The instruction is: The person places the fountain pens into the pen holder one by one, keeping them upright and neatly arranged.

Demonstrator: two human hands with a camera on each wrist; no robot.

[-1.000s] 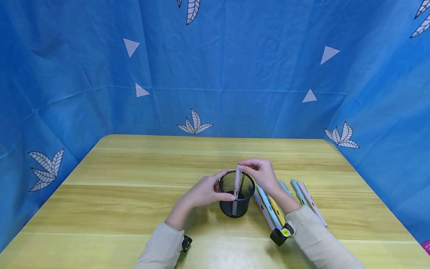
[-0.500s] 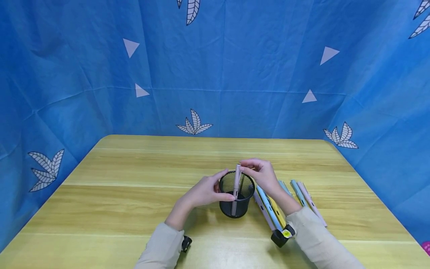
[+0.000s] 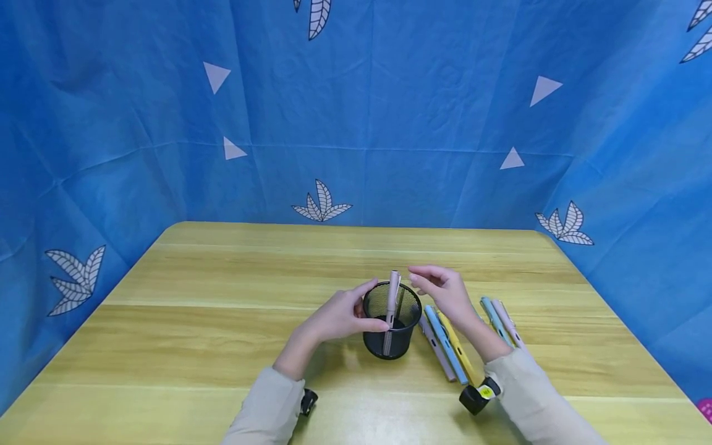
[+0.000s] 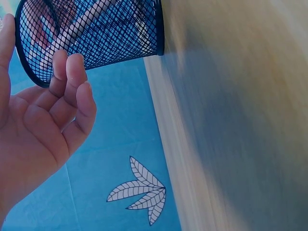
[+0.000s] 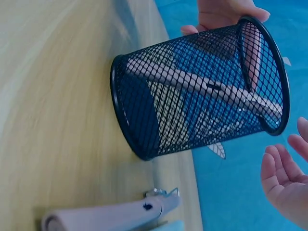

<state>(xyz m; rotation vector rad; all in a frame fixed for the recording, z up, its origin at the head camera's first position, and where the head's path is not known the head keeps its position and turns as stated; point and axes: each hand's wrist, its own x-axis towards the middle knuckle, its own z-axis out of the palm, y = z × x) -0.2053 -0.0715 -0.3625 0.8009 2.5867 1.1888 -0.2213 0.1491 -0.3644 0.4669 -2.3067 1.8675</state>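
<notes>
A black mesh pen holder (image 3: 389,347) stands upright on the table, and a pale lilac pen (image 3: 392,295) leans inside it with its capped end above the rim. My left hand (image 3: 346,316) grips the holder's rim from the left, thumb at the front and fingers round the far side. To the right of the rim is my right hand (image 3: 445,293), apart from the pen and holding nothing, its fingers loosely bent. In the right wrist view, the lilac pen (image 5: 192,83) shows slanting through the mesh, with the right hand (image 5: 288,180) beyond the rim.
Right of the holder lie a lilac pen (image 3: 438,350), a light blue pen (image 3: 447,346) and a yellow pen (image 3: 457,348) side by side. Farther right, partly behind the right forearm, are a teal pen (image 3: 495,318) and another lilac pen (image 3: 507,322). A blue curtain hangs behind the table.
My right hand has let go of the lilac pen and moved a little to the right. The pen stays in the holder, and my left hand keeps its grip on the rim.
</notes>
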